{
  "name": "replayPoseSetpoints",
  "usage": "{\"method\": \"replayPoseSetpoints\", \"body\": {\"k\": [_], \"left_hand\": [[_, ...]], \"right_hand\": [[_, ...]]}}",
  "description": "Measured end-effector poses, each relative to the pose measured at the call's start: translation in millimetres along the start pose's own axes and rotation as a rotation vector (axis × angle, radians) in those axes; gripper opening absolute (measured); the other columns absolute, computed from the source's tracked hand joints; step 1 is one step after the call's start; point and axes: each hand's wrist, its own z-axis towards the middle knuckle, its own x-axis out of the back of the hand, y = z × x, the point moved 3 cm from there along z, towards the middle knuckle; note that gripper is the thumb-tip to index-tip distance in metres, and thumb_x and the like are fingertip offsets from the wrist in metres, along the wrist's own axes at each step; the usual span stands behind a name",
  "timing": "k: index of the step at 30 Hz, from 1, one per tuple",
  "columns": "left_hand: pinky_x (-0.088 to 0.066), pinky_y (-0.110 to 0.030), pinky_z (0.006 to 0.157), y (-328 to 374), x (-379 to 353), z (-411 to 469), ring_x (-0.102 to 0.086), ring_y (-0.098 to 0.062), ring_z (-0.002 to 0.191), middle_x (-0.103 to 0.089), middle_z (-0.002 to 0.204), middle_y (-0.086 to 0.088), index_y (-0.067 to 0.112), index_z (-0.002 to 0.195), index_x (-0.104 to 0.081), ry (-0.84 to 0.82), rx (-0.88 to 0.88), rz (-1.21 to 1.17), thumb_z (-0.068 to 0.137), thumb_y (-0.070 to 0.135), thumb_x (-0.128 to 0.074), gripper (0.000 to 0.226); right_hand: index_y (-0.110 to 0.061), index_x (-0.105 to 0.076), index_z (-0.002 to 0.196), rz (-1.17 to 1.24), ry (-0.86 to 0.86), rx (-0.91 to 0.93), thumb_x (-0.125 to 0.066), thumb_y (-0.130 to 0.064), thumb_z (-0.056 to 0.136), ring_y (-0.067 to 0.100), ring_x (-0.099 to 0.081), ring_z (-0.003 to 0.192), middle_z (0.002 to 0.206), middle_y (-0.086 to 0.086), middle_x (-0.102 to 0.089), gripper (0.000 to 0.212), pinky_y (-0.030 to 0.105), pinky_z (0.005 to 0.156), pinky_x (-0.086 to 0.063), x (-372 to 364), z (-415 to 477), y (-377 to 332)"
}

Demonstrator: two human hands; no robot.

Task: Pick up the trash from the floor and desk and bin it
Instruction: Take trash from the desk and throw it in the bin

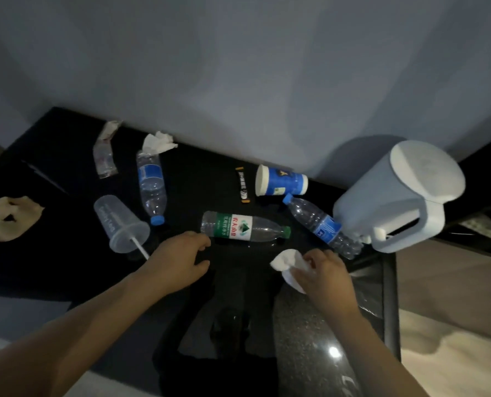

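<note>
Dark table (198,179) stood against the grey wall. Nearest, the right hand (326,277) pinched a white tissue (284,263) in its grip; the left hand (178,262), grip spread, lay just beside the green-capped bottle (244,227). Farther off lay a blue-capped bottle (151,184) and a paper cup (278,181) on its side.

A white lidded jug (396,196), handle turned toward the camera, stands at the right end of a black worktop (204,173) against a plain grey wall (238,67), beside a speckled dark stone surface (310,339) catching a glint of light and pale flooring (444,282) at right.
</note>
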Motion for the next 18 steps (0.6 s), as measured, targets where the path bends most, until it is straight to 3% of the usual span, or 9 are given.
{"method": "replayPoseSetpoints", "body": {"k": [1,4,6,8,10,14,18], "left_hand": [[-0.047,-0.023,0.092,6.7,-2.3,9.3,-0.052,-0.005,0.105,-0.053,0.122,0.006,0.026,0.126,-0.051,0.005,-0.010,0.017,0.087,0.033,-0.062,0.041],[-0.044,-0.027,0.098,23.4,-14.0,37.6,-0.048,-0.012,0.116,-0.049,0.131,0.000,0.022,0.131,-0.048,0.026,-0.044,0.085,0.086,0.033,-0.062,0.048],[-0.042,-0.030,0.102,30.9,-24.8,55.9,-0.044,-0.017,0.122,-0.046,0.134,-0.003,0.018,0.133,-0.046,0.023,-0.053,0.121,0.086,0.032,-0.063,0.052],[-0.041,-0.033,0.104,36.2,-35.5,72.1,-0.041,-0.019,0.124,-0.042,0.136,-0.004,0.017,0.136,-0.042,0.005,-0.047,0.153,0.084,0.031,-0.064,0.057],[-0.040,-0.034,0.104,40.3,-44.1,85.5,-0.040,-0.021,0.124,-0.039,0.137,-0.005,0.016,0.136,-0.040,-0.006,-0.037,0.188,0.084,0.030,-0.065,0.060],[-0.033,-0.036,0.110,41.3,-56.3,109.7,-0.035,-0.024,0.130,-0.031,0.143,-0.006,0.017,0.141,-0.032,-0.016,-0.020,0.294,0.080,0.032,-0.068,0.072],[-0.033,-0.043,0.109,32.4,-67.0,130.8,-0.037,-0.025,0.128,-0.035,0.140,-0.006,0.019,0.143,-0.027,-0.050,0.042,0.376,0.077,0.037,-0.069,0.081]], "right_hand": [[-0.011,-0.068,0.093,0.013,0.007,-0.059,-0.084,-0.025,0.068,0.028,-0.060,0.076,0.087,0.008,-0.062,0.032,0.030,0.063,-0.049,4.6,-1.3,15.6],[-0.015,-0.059,0.117,0.045,-0.059,-0.292,-0.064,-0.038,0.086,0.027,-0.052,0.109,0.117,0.007,-0.056,0.039,0.031,0.085,-0.044,-6.6,-2.0,53.6],[-0.015,-0.044,0.137,-0.001,-0.152,-0.319,-0.061,-0.043,0.087,0.030,-0.037,0.131,0.141,0.010,-0.042,0.060,0.039,0.106,-0.038,-23.8,-2.7,69.0],[-0.020,-0.020,0.152,0.046,-0.261,-0.293,-0.055,-0.052,0.089,0.032,-0.012,0.146,0.158,0.010,-0.019,0.079,0.044,0.117,-0.021,-33.6,-2.9,70.8],[-0.027,-0.010,0.154,0.090,-0.295,-0.247,-0.052,-0.056,0.090,0.032,0.002,0.148,0.161,0.006,-0.005,0.082,0.046,0.119,-0.013,-42.3,-3.9,72.5],[-0.034,-0.018,0.152,0.059,-0.290,-0.100,-0.047,-0.052,0.094,0.031,0.008,0.148,0.162,0.003,-0.004,0.067,0.051,0.120,-0.009,-51.0,-9.7,72.4],[-0.032,-0.024,0.149,0.055,-0.403,-0.118,-0.053,-0.053,0.090,0.028,-0.008,0.146,0.156,0.001,-0.022,0.070,0.049,0.119,-0.015,-66.3,-11.1,81.4]]}}
